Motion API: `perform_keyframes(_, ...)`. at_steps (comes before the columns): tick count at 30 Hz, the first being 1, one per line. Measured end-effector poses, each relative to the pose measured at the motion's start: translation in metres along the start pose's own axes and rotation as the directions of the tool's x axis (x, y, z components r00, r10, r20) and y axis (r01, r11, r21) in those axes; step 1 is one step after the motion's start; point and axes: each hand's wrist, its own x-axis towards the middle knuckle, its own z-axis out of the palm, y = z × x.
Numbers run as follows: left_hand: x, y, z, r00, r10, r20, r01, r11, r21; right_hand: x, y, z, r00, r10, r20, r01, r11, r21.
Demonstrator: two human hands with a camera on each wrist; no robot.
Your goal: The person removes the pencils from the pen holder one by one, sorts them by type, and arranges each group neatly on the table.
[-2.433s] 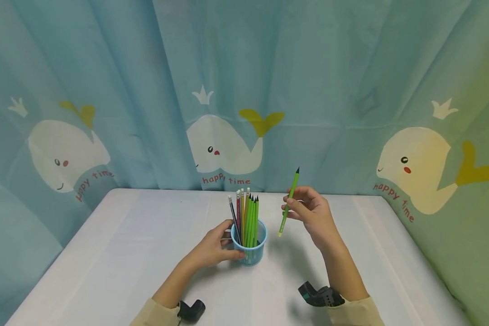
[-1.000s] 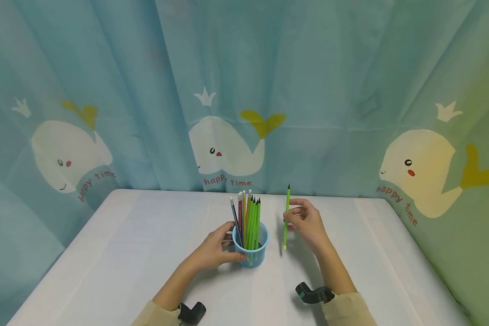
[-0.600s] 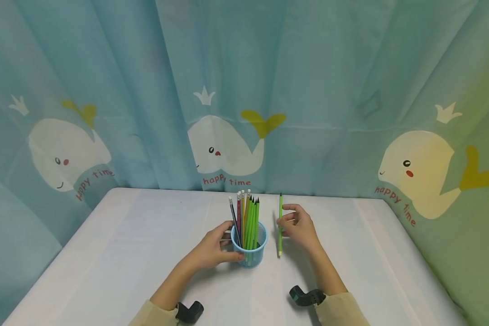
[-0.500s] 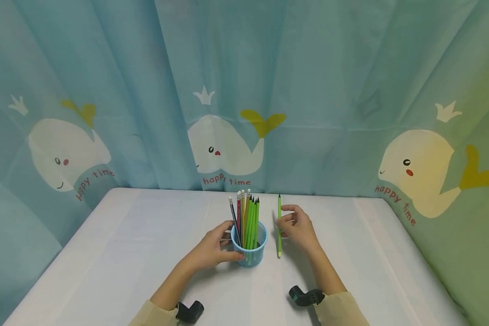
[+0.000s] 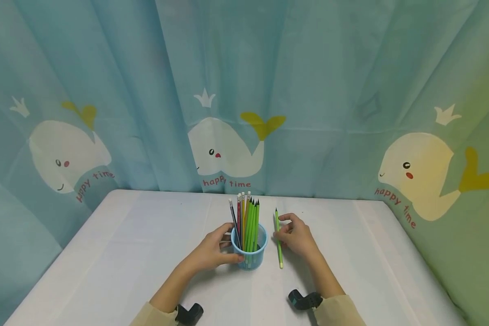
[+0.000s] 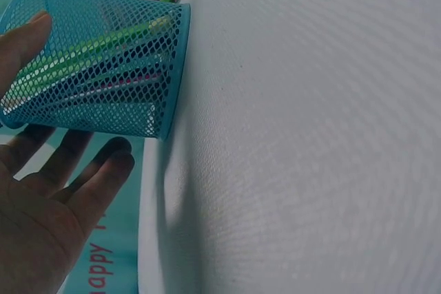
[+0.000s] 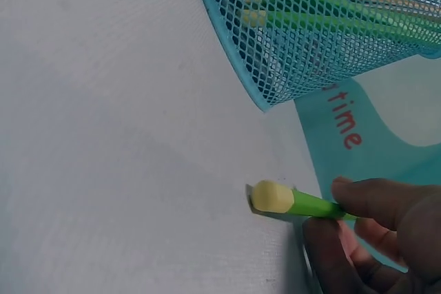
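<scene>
A light-blue mesh pencil cup (image 5: 257, 262) stands upright on the table in the head view. Several green pencils (image 5: 251, 228) stand in it point up, beside several with white erasers on top. My left hand (image 5: 207, 251) holds the cup from the left, thumb in front and fingers behind; the left wrist view shows the thumb (image 6: 24, 45) on the mesh. To the cup's right, my right hand (image 5: 300, 236) pinches a single green pencil (image 5: 280, 258), black point away from me. Its yellow eraser end (image 7: 272, 197) is close to the table; whether it touches is unclear.
The white table (image 5: 118, 258) reaches back to a blue-green curtain (image 5: 318, 90) printed with white whales. A small black device is strapped to each wrist, at the sleeve cuffs.
My right hand has come down and left toward the cup with the green pencil, whose eraser end now lies nearer to me, its point lower. The left hand and cup have stayed put.
</scene>
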Motion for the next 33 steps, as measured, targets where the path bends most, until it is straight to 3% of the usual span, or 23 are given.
perform_keyframes(8, -0.001, 0.000, 0.000, 1.000, 0.021, 0.004, -0.021, 1.000, -0.013, -0.002, 0.002, 0.000, 1.000, -0.017, 0.012, 0.018, 0.997, -0.076)
perform_keyframes(14, -0.001, 0.001, 0.000, 1.000, 0.017, 0.005, -0.017, 1.000, -0.015, -0.004, -0.001, 0.000, 0.999, 0.015, 0.031, -0.011, 0.994, -0.112)
perform_keyframes(26, -0.002, 0.001, -0.002, 1.000, 0.006, 0.005, -0.006, 1.000, -0.005, -0.002, -0.003, -0.002, 0.997, 0.042, 0.060, -0.035, 0.994, -0.099)
perform_keyframes(33, -0.002, 0.000, -0.001, 1.000, 0.007, 0.003, -0.007, 1.000, -0.002, -0.003, -0.010, -0.008, 0.998, -0.017, 0.059, 0.020, 0.998, -0.053)
